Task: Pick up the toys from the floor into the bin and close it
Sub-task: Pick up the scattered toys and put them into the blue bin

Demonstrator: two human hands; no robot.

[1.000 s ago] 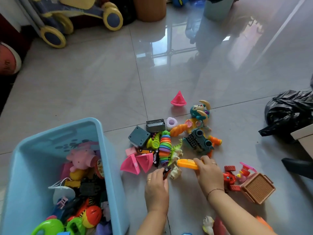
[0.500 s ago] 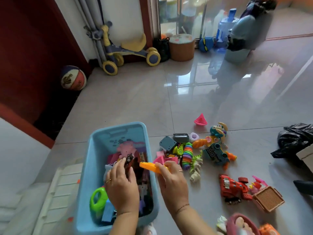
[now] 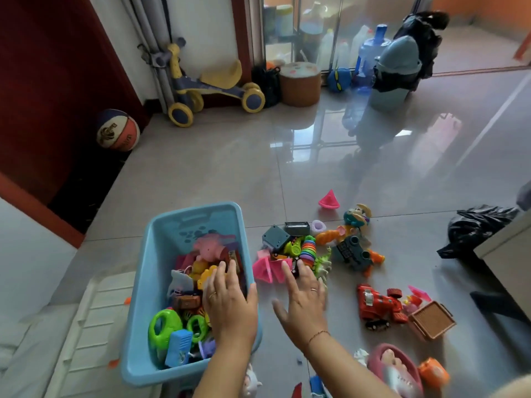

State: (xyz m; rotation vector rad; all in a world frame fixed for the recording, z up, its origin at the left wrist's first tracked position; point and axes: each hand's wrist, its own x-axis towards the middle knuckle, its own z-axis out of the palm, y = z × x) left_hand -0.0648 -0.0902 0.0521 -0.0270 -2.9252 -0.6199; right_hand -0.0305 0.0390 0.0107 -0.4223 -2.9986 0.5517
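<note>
"Blue plastic, that bin (image 3: 198, 209). It stands open on the floor, roughly half full. Which step is this?"

"Mid-collection, I'd say. The left hand (image 3: 230, 300) lies flat over the toys inside the bin, fingers straight, nothing held that I can see."

"And the right hand (image 3: 304, 297)?"

"Open too, fingers spread, low over the tiles. Its fingertips are at the near edge of the toy pile (image 3: 316, 245), just by the pink wedges (image 3: 267, 270). It grips nothing."

"So plenty is left on the floor."

"Yes: that pile just right of the bin, a pink cone (image 3: 329, 200) beyond it, a red truck (image 3: 376, 305) beside a brown basket (image 3: 431, 320), and more at the bottom edge."

"Next move?"

"Probably the right hand closes on something at the pile's near edge and carries it left over the rim. The small loose pieces may want a scoop with both hands. Closing comes last. A white ribbed panel (image 3: 94, 311) left of the bin may be the lid, but I cannot tell."
</note>
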